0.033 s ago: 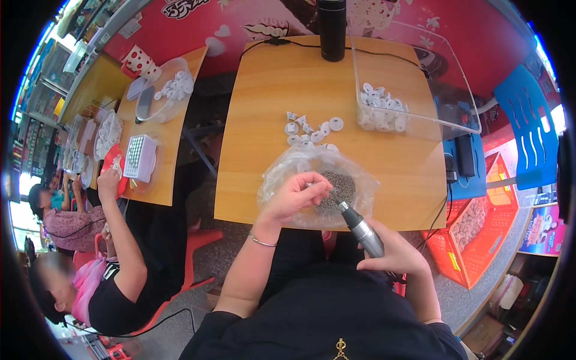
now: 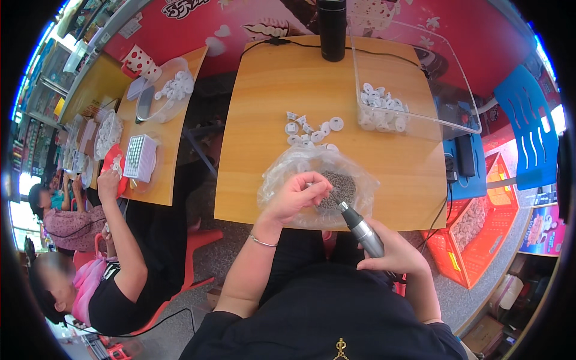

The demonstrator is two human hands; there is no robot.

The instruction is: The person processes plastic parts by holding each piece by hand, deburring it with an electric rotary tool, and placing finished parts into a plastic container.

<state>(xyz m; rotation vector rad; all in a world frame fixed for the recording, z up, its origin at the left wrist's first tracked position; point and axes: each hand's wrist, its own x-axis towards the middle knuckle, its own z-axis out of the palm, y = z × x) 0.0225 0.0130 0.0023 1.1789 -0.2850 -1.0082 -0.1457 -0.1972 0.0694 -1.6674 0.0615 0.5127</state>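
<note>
My right hand is wrapped round a grey and black electric screwdriver, whose silver nose and thin bit slant up and left. Thumb and fingertips of my left hand are pinched together close to the bit's tip; whatever they hold is too small to make out. Under both, at the table's near edge, lies a clear plastic bag, spread wide around a heap of small grey metal pieces that look like screws. Just beyond the bag several white round plastic parts lie scattered.
A clear bin with more white parts stands at the table's far right, beside a black bottle. An orange crate and blue chair are at the right. At left, a co-worker works at another table.
</note>
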